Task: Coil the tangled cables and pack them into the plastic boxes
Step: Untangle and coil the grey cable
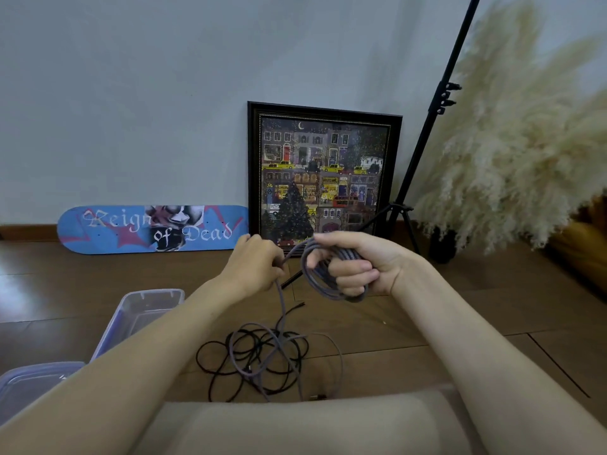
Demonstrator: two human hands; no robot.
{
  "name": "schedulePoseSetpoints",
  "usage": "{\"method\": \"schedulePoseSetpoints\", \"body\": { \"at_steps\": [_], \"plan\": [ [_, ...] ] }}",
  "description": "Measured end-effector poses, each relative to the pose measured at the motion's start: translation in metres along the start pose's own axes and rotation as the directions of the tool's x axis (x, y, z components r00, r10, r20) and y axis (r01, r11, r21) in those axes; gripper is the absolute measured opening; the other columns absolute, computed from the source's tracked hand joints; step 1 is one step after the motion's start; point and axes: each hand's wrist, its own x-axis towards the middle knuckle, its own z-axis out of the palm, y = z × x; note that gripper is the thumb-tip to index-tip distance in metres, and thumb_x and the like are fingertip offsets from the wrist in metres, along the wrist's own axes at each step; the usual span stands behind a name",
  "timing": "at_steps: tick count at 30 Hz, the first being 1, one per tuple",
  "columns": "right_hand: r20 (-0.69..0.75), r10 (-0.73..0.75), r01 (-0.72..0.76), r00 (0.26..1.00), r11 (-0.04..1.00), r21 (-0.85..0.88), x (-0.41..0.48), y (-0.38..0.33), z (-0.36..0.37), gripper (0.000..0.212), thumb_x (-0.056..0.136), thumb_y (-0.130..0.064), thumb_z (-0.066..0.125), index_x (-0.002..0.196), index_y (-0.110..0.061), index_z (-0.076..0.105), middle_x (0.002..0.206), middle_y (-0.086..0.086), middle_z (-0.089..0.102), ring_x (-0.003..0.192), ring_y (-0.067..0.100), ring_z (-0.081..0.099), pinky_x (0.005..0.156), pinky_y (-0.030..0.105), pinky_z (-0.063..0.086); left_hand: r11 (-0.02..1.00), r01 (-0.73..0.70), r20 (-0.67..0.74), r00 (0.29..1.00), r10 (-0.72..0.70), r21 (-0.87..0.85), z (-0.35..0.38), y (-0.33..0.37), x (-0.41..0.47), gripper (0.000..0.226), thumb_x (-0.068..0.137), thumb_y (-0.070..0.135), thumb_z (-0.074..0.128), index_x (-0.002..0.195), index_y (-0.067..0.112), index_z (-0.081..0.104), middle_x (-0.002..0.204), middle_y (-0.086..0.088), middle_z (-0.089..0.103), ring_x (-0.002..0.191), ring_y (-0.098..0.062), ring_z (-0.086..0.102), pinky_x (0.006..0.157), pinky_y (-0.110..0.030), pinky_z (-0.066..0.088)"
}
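My right hand (pixel 356 262) grips several loops of a grey-purple braided cable (pixel 317 284), held up above the wooden floor. My left hand (pixel 254 262) pinches the same cable just left of the coil, and its free length hangs down from there. On the floor below lies a tangle where that cable crosses a thin black cable (pixel 226 359). Two clear plastic boxes stand at the left: one (pixel 141 310) farther off, one (pixel 29 382) at the lower left edge, both partly hidden by my left forearm.
A blue skateboard deck (pixel 152 229) and a framed picture (pixel 323 174) lean on the wall. A black tripod stand (pixel 423 152) rises at the right beside pale pampas grass (pixel 512 152). My knees fill the bottom of the view.
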Motion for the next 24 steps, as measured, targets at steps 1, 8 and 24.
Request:
{"method": "schedulePoseSetpoints", "body": {
  "at_steps": [1,8,24],
  "plan": [
    [0.012,-0.047,0.046,0.999,0.996,0.072,0.002,0.0,0.0,0.038,0.089,-0.036,0.047,0.08,-0.006,0.067,0.03,-0.009,0.03,0.022,0.002,0.026,0.031,0.017,0.029,0.999,0.007,0.019,1.0,-0.006,-0.051,0.003,0.003,0.0,0.006,0.084,0.023,0.069,0.079,0.02,0.069,0.087,0.0,0.068,0.09,-0.021,0.054,0.092,-0.033,0.032],
    [-0.178,-0.294,0.336,0.939,0.894,0.296,0.005,0.001,-0.007,0.032,0.087,-0.027,0.051,0.071,-0.005,0.068,0.028,-0.008,0.031,0.02,0.004,0.026,0.03,0.017,0.027,0.896,0.126,0.245,0.969,-0.02,-0.426,0.011,0.028,0.003,0.013,0.08,0.013,0.074,0.075,0.017,0.063,0.076,0.003,0.062,0.074,-0.012,0.058,0.068,-0.021,0.047],
    [-0.309,-0.554,0.632,0.773,0.635,0.445,0.008,-0.003,-0.003,0.026,0.08,-0.004,0.039,0.069,-0.004,0.063,0.031,-0.005,0.031,0.024,0.006,0.027,0.039,0.017,0.036,-0.126,0.4,0.368,0.903,0.221,-0.908,-0.001,0.071,-0.021,0.035,0.091,0.042,0.042,0.116,0.021,0.055,0.083,-0.006,0.062,0.084,-0.017,0.052,0.083,-0.033,0.034]
  ]
}}
